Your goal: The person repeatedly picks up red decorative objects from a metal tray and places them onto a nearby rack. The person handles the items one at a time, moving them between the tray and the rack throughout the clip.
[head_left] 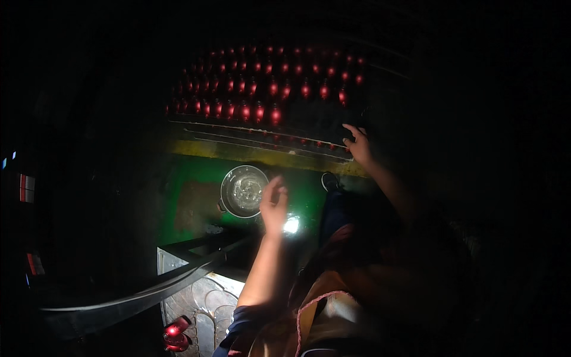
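The scene is very dark. My left hand (274, 205) hangs over a green floor, right beside a round metal bowl (242, 190). A bright white light (291, 224) glows just below that hand; whether the hand holds it is hidden. My right hand (358, 144) reaches forward with its fingers spread and rests on the dark near edge of a rack (333, 122) filled with rows of glossy red rounded objects (259, 111). My shoe (329, 180) stands on the floor below the right hand.
A yellow strip (250, 156) borders the green floor (196, 202) in front of the rack. Curved black bars (148, 291) cross a patterned metal plate (205, 300) at lower left, with two red objects (175, 334) nearby. The surroundings are black.
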A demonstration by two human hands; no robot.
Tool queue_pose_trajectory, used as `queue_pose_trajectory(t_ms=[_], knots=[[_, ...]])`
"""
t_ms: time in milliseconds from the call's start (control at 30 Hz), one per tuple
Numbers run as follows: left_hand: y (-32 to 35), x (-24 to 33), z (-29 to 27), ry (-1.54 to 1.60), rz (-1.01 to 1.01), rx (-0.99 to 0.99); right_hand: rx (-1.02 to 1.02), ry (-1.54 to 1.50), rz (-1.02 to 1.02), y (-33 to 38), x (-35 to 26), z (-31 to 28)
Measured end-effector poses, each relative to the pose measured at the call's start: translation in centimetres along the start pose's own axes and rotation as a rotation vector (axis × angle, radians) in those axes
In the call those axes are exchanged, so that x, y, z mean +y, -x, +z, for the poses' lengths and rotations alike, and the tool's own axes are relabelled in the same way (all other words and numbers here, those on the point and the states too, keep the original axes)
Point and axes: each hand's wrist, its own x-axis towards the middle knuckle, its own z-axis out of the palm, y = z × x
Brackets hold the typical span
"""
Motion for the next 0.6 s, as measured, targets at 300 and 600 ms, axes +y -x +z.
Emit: queue_pose_trajectory(t_ms=[300, 600], knots=[[-40.3, -14.4, 24.9, -0.844, 0.112, -0.221, 0.154, 0.34, 0.047, -26.0, 12.3, 9.9], [-42.7, -16.6, 26.7, -0.617, 0.05, -0.042, 0.01, -0.779, 0.336, -25.7, 18.1, 7.3]])
